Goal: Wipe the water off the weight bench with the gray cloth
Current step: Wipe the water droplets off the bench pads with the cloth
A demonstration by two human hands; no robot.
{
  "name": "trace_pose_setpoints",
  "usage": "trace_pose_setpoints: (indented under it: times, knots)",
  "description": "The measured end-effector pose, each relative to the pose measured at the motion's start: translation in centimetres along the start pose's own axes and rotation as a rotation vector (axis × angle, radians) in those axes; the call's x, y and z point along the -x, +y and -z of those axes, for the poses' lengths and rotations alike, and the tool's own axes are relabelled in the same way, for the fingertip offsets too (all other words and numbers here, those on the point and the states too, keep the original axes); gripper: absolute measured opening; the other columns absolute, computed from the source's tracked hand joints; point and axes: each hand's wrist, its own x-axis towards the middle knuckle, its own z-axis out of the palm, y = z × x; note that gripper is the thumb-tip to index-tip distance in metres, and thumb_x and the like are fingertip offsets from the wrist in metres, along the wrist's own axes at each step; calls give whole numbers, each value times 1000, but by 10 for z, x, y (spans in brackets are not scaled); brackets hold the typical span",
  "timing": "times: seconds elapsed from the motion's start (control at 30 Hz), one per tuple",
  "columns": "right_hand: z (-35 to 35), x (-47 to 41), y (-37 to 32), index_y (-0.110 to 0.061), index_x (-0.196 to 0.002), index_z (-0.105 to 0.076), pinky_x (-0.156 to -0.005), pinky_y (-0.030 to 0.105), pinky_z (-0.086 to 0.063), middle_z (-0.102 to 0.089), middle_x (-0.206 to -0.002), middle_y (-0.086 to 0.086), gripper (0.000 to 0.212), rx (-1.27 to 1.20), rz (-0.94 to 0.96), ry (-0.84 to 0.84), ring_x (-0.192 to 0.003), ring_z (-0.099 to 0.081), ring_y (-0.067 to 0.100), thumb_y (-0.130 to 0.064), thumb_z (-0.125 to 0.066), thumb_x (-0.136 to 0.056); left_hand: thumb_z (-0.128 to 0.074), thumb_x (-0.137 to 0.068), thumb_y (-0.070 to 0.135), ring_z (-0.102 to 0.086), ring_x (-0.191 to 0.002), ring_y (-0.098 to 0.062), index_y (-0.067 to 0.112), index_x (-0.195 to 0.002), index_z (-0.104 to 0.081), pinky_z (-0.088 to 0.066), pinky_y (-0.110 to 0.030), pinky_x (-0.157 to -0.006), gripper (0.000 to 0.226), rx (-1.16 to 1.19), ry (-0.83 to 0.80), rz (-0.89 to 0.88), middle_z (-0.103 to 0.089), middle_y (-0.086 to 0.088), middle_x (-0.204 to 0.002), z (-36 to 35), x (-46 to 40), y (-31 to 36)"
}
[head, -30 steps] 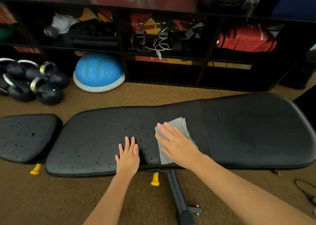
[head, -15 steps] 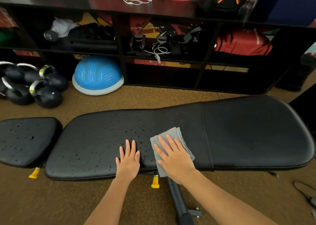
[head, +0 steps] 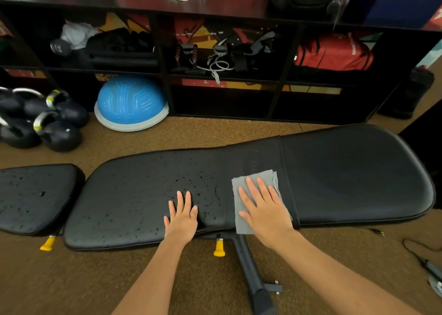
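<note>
A long black weight bench (head: pixel 346 176) was laid across the brown floor (head: pixel 71 278), with a separate seat pad (head: pixel 33 197) at its left end. Behind it, on the far side, a dark shelf unit (head: pixel 239 94) was filled with gear, and a blue balance dome (head: pixel 131 103) and a cluster of black kettlebells (head: pixel 55 125) were set on the floor to the far left. The left half of the bench pad and the seat pad were dotted with water droplets (head: pixel 191 183), while the right half looked dry. The gray cloth (head: pixel 241 188) was spread flat near the middle of the bench, close to its near edge, just left of a seam. The right hand (head: pixel 265 207) was pressed flat upon it, fingers (head: pixel 251 185) straight and spread. The left hand (head: pixel 183 215) was rested flat on the wet pad just left of the cloth, fingers straight, nothing held. Two yellow knobs (head: pixel 218 249) were seen below the near edge.
</note>
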Motion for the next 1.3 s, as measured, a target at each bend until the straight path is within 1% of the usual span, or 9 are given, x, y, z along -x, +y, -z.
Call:
trace_pose_setpoints:
  times: [0.1,0.2,0.3,0.4,0.73,0.9,0.97,1.07,1.3]
  knots:
    - [2,-20,-11,-19,-149,12,-117,45,6,23,-155,5,58,47,35,-85,-142,20,32,-42,-11,-101,-11,-102,32,21,-143,-24,31,-146,17,4,-48,-116,52,-6,-3,-2,27,5,-154,1,-2,-1]
    - [-5,-26,-22,-18,-149,15,-116,45,10,25,-155,4,58,73,60,-100,-141,24,31,-44,-2,-100,-11,-102,31,21,-143,-24,30,-146,19,3,-47,-116,53,-28,-6,8,28,5,-153,-1,-2,-2]
    - [-7,-20,-29,-18,-151,-3,-114,45,4,5,-159,6,74,84,81,-102,-145,6,33,-44,15,-84,-12,-103,31,21,-143,-24,30,-145,20,3,-48,-116,53,-26,-5,7,29,5,-153,0,-3,-1]
    - [-13,-8,-26,-18,-136,-49,-110,47,-29,-45,-144,6,64,-1,76,-124,-134,-39,32,-42,-16,-88,-13,-103,30,21,-143,-25,30,-146,20,3,-48,-116,54,-27,-8,5,29,4,-153,1,-1,0]
    - [-12,0,-16,-15,-132,-56,-103,45,-25,-48,-141,12,64,9,-104,-72,-130,-44,35,-46,-18,-92,-18,-102,24,22,-142,-29,26,-146,21,0,-50,-116,59,-68,-65,-17,32,1,-152,7,1,2]
    - [-10,-25,-37,-21,-147,16,-116,46,6,24,-153,1,58,86,-160,-90,-143,17,32,-46,0,-98,-13,-102,34,24,-141,-28,29,-144,24,3,-50,-115,56,-80,-51,-56,33,2,-151,9,-1,-5]
    - [-9,-24,-45,-21,-148,7,-115,46,1,11,-157,5,60,63,-163,-108,-145,6,33,-46,5,-93,-11,-102,38,25,-141,-28,31,-144,23,4,-50,-115,55,-61,-73,-55,33,3,-151,11,-2,-3]
    - [-15,-12,-53,-18,-141,-39,-112,47,-20,-39,-149,7,60,35,-150,-123,-138,-32,34,-41,-17,-91,-11,-101,42,25,-141,-28,34,-143,24,4,-52,-115,55,-38,-129,-33,35,4,-150,16,-4,0]
    - [-17,19,-71,-21,-138,-46,-109,47,-26,-43,-146,5,52,57,-215,40,-135,-38,31,-42,-44,-91,-12,-100,43,24,-141,-31,33,-144,23,2,-54,-115,57,-66,-164,-30,36,2,-150,21,-8,2]
